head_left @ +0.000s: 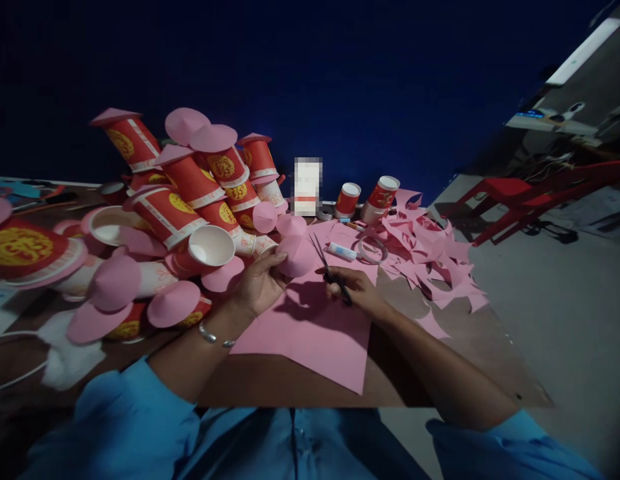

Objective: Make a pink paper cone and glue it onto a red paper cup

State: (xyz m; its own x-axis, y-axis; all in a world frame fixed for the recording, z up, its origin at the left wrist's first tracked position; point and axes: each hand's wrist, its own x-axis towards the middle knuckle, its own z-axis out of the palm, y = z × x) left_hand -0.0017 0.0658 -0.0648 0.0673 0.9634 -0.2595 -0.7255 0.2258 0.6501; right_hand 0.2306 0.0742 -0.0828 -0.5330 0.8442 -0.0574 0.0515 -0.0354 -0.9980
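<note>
Between the thumb and fingers of my left hand is the edge of a round pink paper disc. My right hand grips a pair of scissors by its black handles. The blades point up and away, just right of the disc, apart from it. Beneath both hands lies a large pink paper sheet. A glue tube rests beyond the scissors, beside a roll of tape. Another small pink paper piece sits just behind the disc.
Red paper cups with pink cone tops are heaped along the left. Pink paper offcuts pile up on the right. Two upright stacks of cups stand at the back, near a blurred white object. A red chair is off to the right.
</note>
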